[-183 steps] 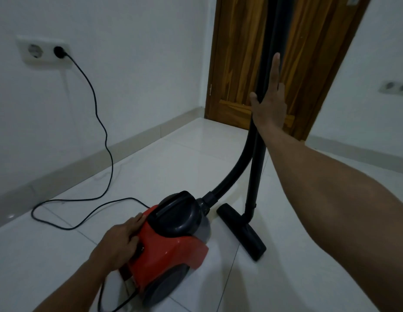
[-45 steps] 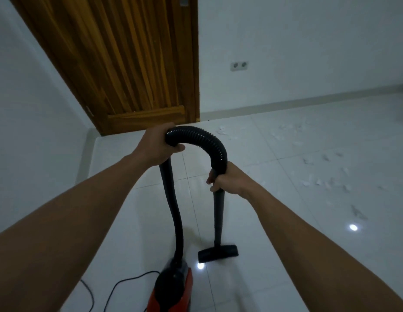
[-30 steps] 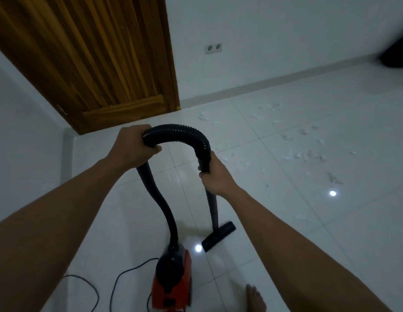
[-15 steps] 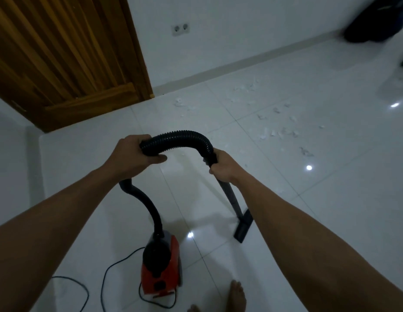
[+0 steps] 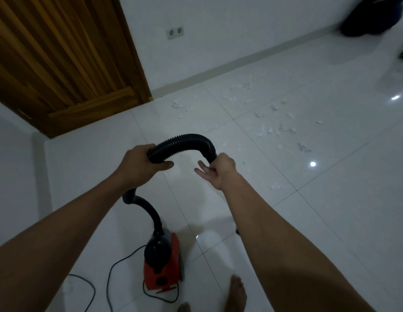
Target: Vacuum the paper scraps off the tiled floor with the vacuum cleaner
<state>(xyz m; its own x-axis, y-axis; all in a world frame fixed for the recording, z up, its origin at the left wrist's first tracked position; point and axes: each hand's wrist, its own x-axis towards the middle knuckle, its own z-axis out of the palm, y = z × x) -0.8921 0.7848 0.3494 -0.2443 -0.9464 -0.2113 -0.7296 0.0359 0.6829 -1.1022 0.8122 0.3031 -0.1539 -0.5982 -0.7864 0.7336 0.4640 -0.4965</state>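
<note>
Black hose (image 5: 182, 143) gripped by 2 hands (image 5: 141, 164).

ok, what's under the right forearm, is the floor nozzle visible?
Mostly hidden. The right forearm covers the wand and nozzle; only a dark sliver shows at its left edge. The right hand grips the hose end, some fingers loose. Tiled floor shows around.

The right arm (image 5: 274, 233) hides the wand and nozzle. The dark bag (image 5: 371, 16) at upper right is cut off. The cord (image 5: 110, 280) leaves the bottom edge. Feet (image 5: 237, 293) cropped.
</note>
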